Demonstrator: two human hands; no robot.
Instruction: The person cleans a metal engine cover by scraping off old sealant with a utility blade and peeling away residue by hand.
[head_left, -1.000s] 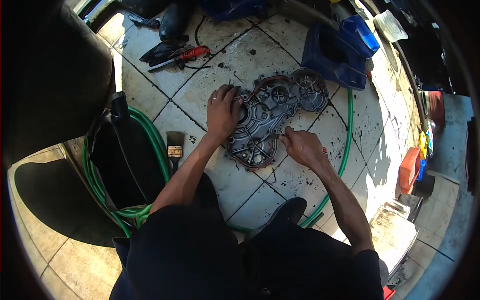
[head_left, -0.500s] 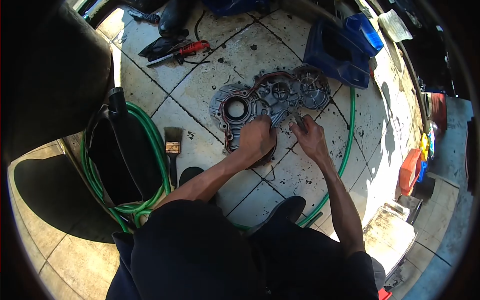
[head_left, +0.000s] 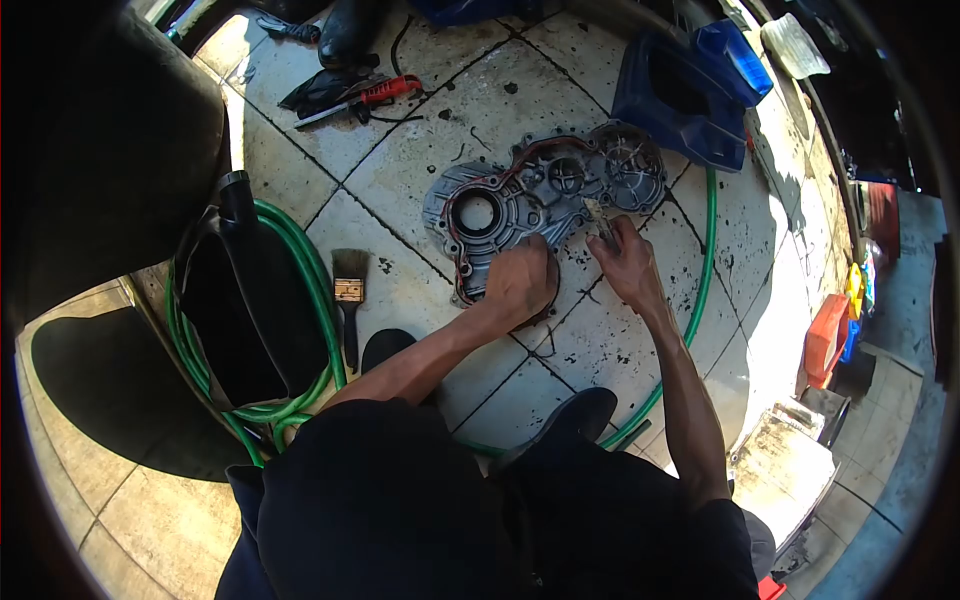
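Note:
A grey metal engine cover (head_left: 540, 195) with dark red residue along its rim lies on the tiled floor. My left hand (head_left: 522, 280) is closed over its lower part, fingers curled down on the metal; what they hold, if anything, is hidden. To the right of the cover, my right hand (head_left: 625, 262) grips a small scraper (head_left: 598, 215), its pale blade pointing up towards the cover's right part.
A brush (head_left: 350, 290) lies left of the cover, beside a coiled green hose (head_left: 310, 260) and a black container (head_left: 238, 300). Farther off are a red-handled tool (head_left: 388, 89) and a blue plastic piece (head_left: 680, 100). A red container (head_left: 826, 340) stands at the right.
My left hand has moved from the cover's left end to its lower middle and closed. My right hand has shifted right and slightly up, lifting the scraper off the cover.

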